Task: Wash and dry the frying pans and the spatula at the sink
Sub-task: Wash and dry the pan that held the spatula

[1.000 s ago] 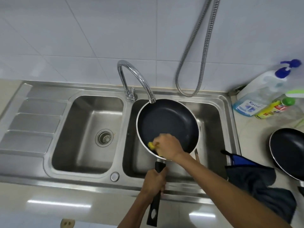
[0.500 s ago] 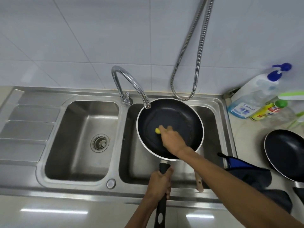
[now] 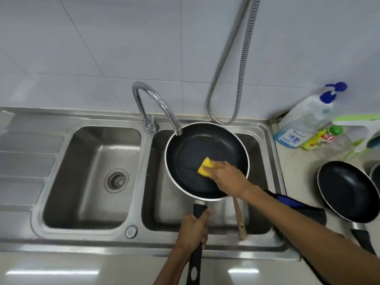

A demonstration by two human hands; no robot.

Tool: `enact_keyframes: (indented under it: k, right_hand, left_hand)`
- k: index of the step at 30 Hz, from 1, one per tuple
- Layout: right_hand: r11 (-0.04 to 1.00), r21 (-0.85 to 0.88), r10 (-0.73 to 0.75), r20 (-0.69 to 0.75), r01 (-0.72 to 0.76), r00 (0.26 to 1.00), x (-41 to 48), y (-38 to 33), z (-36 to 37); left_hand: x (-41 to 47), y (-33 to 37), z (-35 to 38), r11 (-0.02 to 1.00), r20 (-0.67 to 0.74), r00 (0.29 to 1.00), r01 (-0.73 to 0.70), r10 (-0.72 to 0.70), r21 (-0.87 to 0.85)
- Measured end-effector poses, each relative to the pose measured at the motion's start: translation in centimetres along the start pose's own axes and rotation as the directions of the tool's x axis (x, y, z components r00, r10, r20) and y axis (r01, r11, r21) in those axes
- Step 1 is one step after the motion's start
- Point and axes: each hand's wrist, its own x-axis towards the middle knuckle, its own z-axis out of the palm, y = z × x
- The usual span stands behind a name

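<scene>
The left hand [image 3: 192, 231] clamps the frying pan [image 3: 206, 160] handle, which runs straight back from the faucet [image 3: 156, 105], while the right hand [image 3: 228, 175] presses a yellow sponge [image 3: 204, 165] mid-pan

The frying pan [image 3: 193, 159] is hiding most of the wooden spatula [image 3: 240, 218]; the second pan's handle [image 3: 363, 240] is running off the lower right edge.

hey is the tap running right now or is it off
Off, as far as the view shows: no stream falls from the faucet spout above the frying pan, and no water splashes inside it.
</scene>
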Motion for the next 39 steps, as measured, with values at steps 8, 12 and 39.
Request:
enact_keyframes:
  k: [8, 12, 39]
  right_hand:
    - [0.975, 0.208, 0.091, -0.059, -0.077, 0.994, 10.5, -5.7, 0.3]
    - [0.913, 0.391, 0.139, -0.025, -0.119, 0.990, 9.6, -7.5, -1.4]
    - [0.885, -0.318, 0.338, -0.059, -0.339, 0.939, 0.6, 0.7, -1.4]
  left_hand:
    - [-0.9, 0.0, 0.2, 1.000, -0.019, 1.000, -0.004, 0.004, -0.019]
    - [-0.8, 0.4, -0.6, 0.999, -0.016, 0.999, -0.037, 0.037, 0.016]
    - [-0.7, -1.6, -2.2, 0.995, -0.032, 0.998, -0.050, 0.048, -0.085]
